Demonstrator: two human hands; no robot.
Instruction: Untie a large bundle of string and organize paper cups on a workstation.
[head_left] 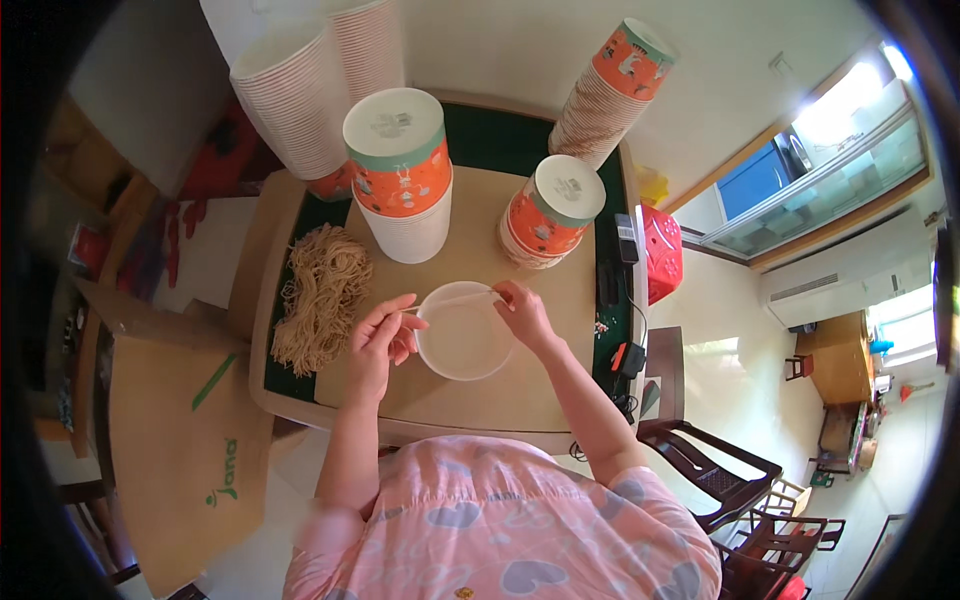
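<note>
A white round paper bucket [466,348] stands on the table just in front of me, its open mouth facing up. My left hand [380,338] is at the left of its rim, thumb and forefinger pinching a thin beige cord [450,301]. The cord runs across the far part of the mouth to my right hand [524,314], whose fingertips are closed on it by the right side of the rim. Beyond my left hand lies a tangled heap of beige cords [322,298]. How the cord meets the rim is too small to tell.
Upside-down stacks of orange-and-green paper buckets stand on the table, one tall [400,185], one shorter [555,212], another at the back [618,85]. White stacks [290,100] rise at the back left. A cardboard box [185,450] is at the left; a black adapter with cable [627,358] lies right.
</note>
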